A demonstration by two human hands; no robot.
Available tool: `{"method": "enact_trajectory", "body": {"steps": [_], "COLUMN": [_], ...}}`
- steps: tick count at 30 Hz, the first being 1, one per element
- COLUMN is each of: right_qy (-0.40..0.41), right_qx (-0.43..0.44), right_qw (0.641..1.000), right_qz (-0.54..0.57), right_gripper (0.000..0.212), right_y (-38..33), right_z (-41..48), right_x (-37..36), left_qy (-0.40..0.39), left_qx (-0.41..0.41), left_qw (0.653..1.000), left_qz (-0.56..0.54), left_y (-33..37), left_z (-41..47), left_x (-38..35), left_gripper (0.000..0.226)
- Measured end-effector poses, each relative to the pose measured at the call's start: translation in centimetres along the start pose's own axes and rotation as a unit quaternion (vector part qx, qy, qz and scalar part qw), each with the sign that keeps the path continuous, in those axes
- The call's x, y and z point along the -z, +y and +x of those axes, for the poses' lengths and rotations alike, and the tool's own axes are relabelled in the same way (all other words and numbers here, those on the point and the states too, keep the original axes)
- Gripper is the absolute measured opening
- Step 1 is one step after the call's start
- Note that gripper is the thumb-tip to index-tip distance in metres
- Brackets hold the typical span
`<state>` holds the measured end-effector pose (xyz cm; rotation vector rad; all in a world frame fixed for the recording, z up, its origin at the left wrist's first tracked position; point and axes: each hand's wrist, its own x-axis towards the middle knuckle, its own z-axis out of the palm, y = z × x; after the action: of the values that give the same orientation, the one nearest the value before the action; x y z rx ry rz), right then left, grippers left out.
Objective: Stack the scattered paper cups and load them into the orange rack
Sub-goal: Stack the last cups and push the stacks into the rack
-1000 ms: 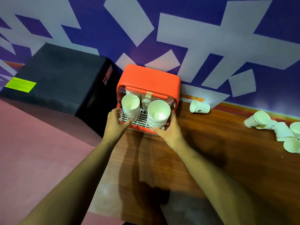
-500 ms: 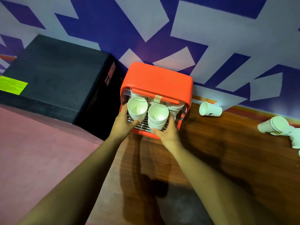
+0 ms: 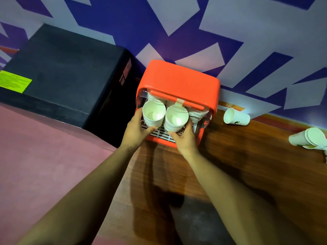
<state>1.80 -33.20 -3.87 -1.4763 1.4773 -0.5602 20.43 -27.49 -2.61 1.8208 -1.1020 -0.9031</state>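
Two bare forearms reach forward over a dark wood-grain worktop [image 3: 247, 165], which borders a pink surface [image 3: 44, 156] on its left. At the open front of the orange rack [image 3: 178, 80], the left hand [image 3: 136, 128] grips the left stack [image 3: 153, 114] of white paper cups. Its thumb is curled beneath the stack and its fingers [image 3: 139, 111] are wrapped round the outer side.

The right hand [image 3: 185, 138] grips the right stack [image 3: 176, 119] in the same way, fingers [image 3: 189, 125] curled round its lower part. Both stacks tilt with their open mouths toward the camera, rims just beside each other. They are held over the white slatted tray [image 3: 159, 134] at the rack's base. Whether they rest on the tray cannot be told.

Deeper inside the rack, a third stack [image 3: 196, 115] shows to the right of the held pair, below an orange bar across the opening. The rack stands on the worktop's far left corner, against the wall.

To the right of the rack, a single cup [image 3: 236, 117] lies on its side on the worktop, its mouth turned toward the rack. Farther right, near the frame's edge, a few nested cups [image 3: 307, 138] also lie on their sides.

Left of the rack sits a black box [image 3: 62, 68] with a yellow-green label [image 3: 14, 84]. Behind everything rises a blue and purple wall [image 3: 177, 23] patterned with pale angular shapes.
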Motion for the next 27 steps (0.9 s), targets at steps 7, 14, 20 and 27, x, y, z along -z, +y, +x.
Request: {"method": "enact_trajectory", "body": {"steps": [7,14,20,27], "right_qy": [-0.029,-0.028,-0.010,-0.002], "right_qx": [-0.034,0.008,-0.027,-0.048], "right_qw": [0.995,0.980,0.958,0.952], "right_qz": [-0.089,-0.197,-0.286,-0.303], "right_gripper": [0.075,0.049,0.047,0.051], "right_y": [-1.8,-1.0,4.2,8.2], "right_z": [-1.2,-6.8,-6.7,-0.7], "right_x": [1.7,10.2,20.4,29.3], "left_qy": [-0.005,0.043,-0.118,-0.236], "left_qx": [0.031,0.111,0.094,0.059], "left_qw": [0.999,0.985,0.974,0.956], "left_qz": [0.044,0.122,0.171,0.163], "left_y": [0.6,2.7,6.3,12.3], "left_z": [-0.6,-6.4,-9.7,-6.8], "left_x": [0.2,-0.9,-8.1,-20.5], "left_gripper": [0.074,0.041,0.010,0.023]}}
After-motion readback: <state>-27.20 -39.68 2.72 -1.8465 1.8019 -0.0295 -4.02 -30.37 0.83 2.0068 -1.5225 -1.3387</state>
